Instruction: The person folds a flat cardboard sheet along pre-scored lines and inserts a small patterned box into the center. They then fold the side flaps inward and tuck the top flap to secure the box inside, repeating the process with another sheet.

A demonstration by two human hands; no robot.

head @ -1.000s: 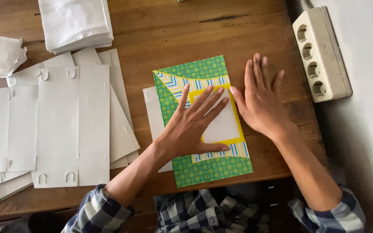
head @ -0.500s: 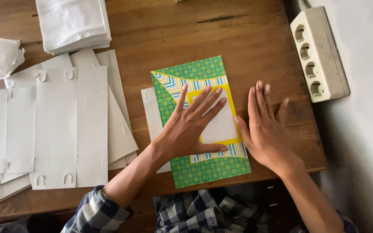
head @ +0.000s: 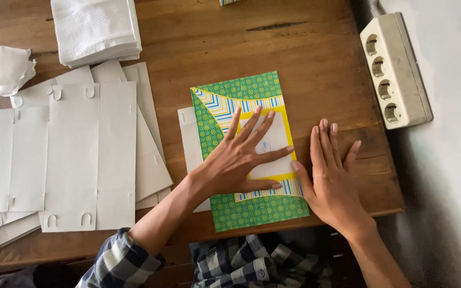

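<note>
A flat folded cardboard piece [head: 241, 96], printed green with yellow and blue stripes and a white panel, lies on the wooden table [head: 294, 48]. My left hand [head: 241, 157] presses flat on its middle, fingers spread. My right hand [head: 333, 178] lies flat on the bare wood just right of the piece, thumb touching its right edge. A white flap [head: 188, 138] of the piece sticks out on its left side.
Several flat white cardboard blanks [head: 81, 154] cover the table's left half. A stack of white tissue [head: 94, 29] sits at the back, a crumpled tissue [head: 9, 69] at far left. A beige power strip [head: 396, 74] lies along the right edge. The table's front edge is near my body.
My right hand slid off the printed piece, rightward and toward me, onto the wood. My left hand stays pressed on the piece.
</note>
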